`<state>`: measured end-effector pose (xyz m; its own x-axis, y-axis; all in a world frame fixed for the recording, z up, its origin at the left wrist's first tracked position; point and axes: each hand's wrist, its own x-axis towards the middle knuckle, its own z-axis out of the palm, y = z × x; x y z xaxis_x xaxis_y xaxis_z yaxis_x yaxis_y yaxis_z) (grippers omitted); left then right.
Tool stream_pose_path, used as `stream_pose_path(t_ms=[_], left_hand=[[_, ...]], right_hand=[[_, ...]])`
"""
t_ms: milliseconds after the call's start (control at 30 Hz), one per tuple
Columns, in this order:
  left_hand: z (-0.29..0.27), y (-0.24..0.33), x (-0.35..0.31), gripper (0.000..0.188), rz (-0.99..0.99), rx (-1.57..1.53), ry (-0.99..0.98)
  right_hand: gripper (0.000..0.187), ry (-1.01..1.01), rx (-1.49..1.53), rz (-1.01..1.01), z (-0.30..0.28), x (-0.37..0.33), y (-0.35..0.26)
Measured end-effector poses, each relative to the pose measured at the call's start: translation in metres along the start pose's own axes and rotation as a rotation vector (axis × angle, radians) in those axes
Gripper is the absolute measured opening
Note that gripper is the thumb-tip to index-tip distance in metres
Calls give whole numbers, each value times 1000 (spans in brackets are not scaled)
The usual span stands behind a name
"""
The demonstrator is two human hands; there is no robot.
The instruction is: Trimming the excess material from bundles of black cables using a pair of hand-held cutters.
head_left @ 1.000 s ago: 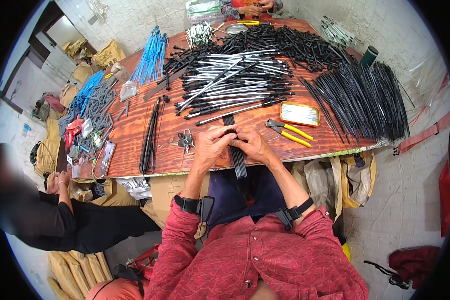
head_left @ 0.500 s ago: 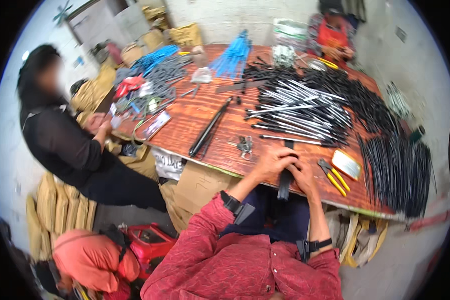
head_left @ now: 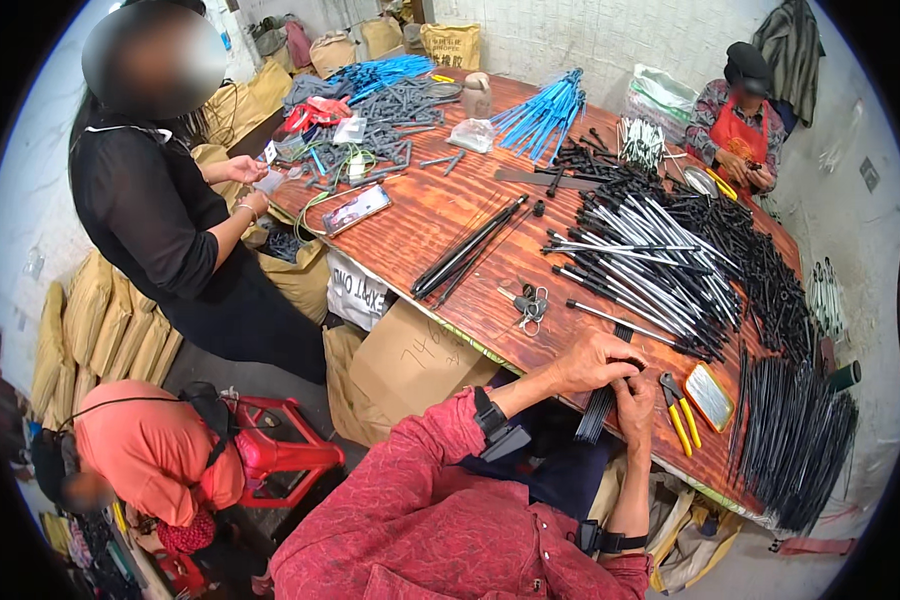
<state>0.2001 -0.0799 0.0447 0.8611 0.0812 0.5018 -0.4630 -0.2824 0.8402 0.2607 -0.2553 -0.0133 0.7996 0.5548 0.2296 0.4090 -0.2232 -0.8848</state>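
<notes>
Since 0.5 s ago the view has swung further left and the pile of rods now sits upper right; both hands remain together at the near counter edge, on the same black bundle

Left hand: curled over the top end of the bundle, fingers closed round it, thumb side toward the right hand. Right hand: just beside and touching the left, fingers bent in against the same top end. Grip looks firm on both; how many strips each hand pinches cannot be told

Bundle: thin flat black strips, hanging down from the hands off the counter edge, over the lap. Lower end fans slightly

Step in hand (judgement): gathering or aligning the strip ends, possibly binding them. Next move likely calls for keeping the ends flush while one hand lets go to fetch a tie or a tool; yellow-handled pliers lie near the right hand, keys near the left forearm

Hard to make out:
- fingertips of both hands, hidden behind knuckles
- whether any tie is already round the bundle
- bundle's top end, covered by the hands
- fisheye bends the counter edge; far rods merge into one mass
- a second black stack at right, partly darkened toward the rim
</notes>
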Motion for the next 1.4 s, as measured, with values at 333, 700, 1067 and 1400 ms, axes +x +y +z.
stream_pose_path(t_ms=[333,700,1067,1400], left_hand=[[16,-2,9,19,29,4,22],[16,5,8,20,3,25,-69],[9,5,8,18,-69,0,-39],[12,-1,8,19,-71,-3,-20]], right_hand=[[30,-36,21,23,-14,-3,16],[20,27,124,-75,-10,-4,23],[16,337,-763,-62,-144,6,23],[10,251,-889,-46,-150,10,27]])
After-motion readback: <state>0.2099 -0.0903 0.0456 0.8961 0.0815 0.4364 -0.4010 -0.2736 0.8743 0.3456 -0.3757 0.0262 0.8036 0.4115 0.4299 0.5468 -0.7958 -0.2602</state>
